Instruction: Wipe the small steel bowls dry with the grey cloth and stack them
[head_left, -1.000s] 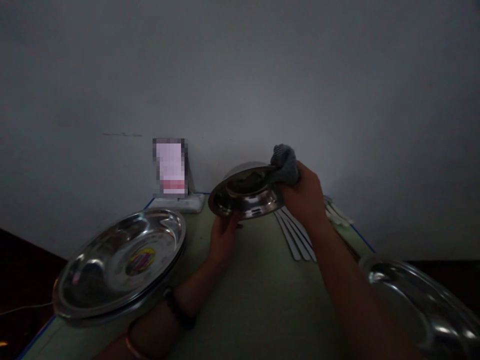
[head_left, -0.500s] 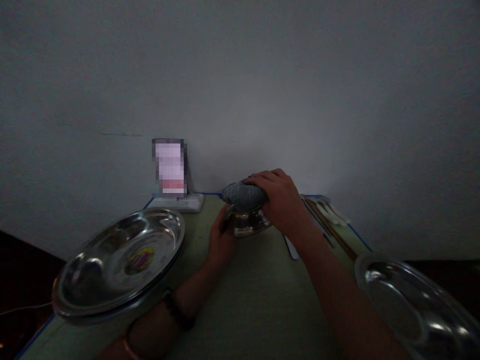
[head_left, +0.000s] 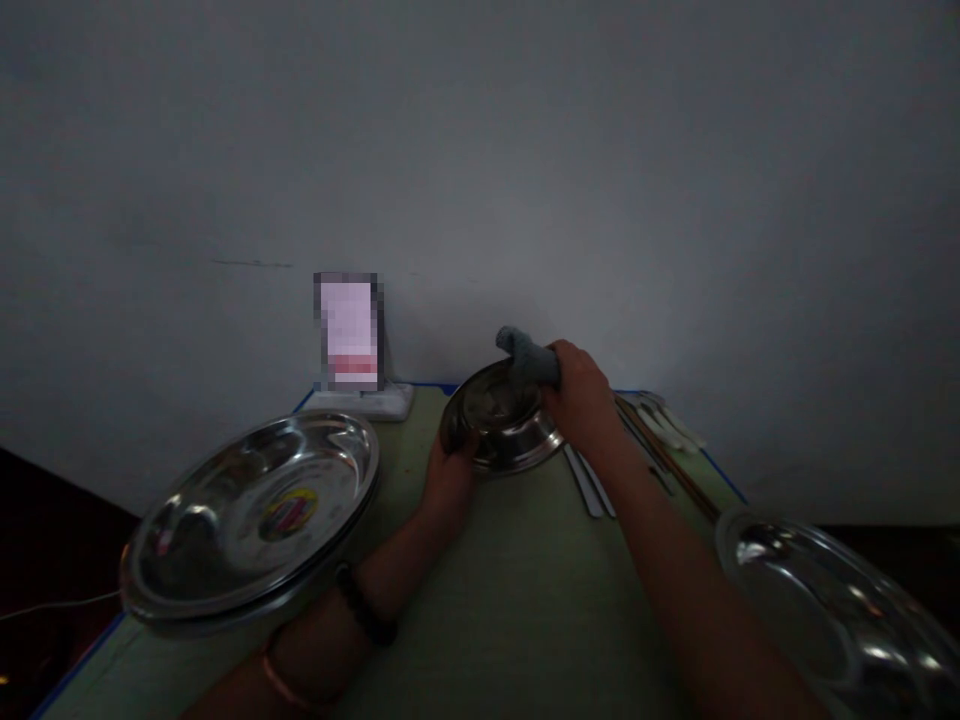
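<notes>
A small steel bowl point(head_left: 499, 435) stands tilted at the far middle of the green table point(head_left: 517, 600). My left hand point(head_left: 448, 478) grips the bowl's near left rim, fingers curled round it. My right hand point(head_left: 581, 400) is closed on a grey cloth point(head_left: 527, 357) and presses it against the bowl's upper right edge. The bowl's inside faces me.
A large steel plate point(head_left: 255, 515), stacked on another, lies at the left with a sticker in its middle. Another steel plate point(head_left: 832, 610) sits at the lower right. Flat cutlery point(head_left: 592, 485) and chopsticks point(head_left: 664, 455) lie right of the bowl. A blurred card point(head_left: 349, 330) stands at the wall.
The bowl went from raised and tilted, down under the cloth, to tilted toward me again. My right hand with the cloth moved from over the bowl to its upper right edge.
</notes>
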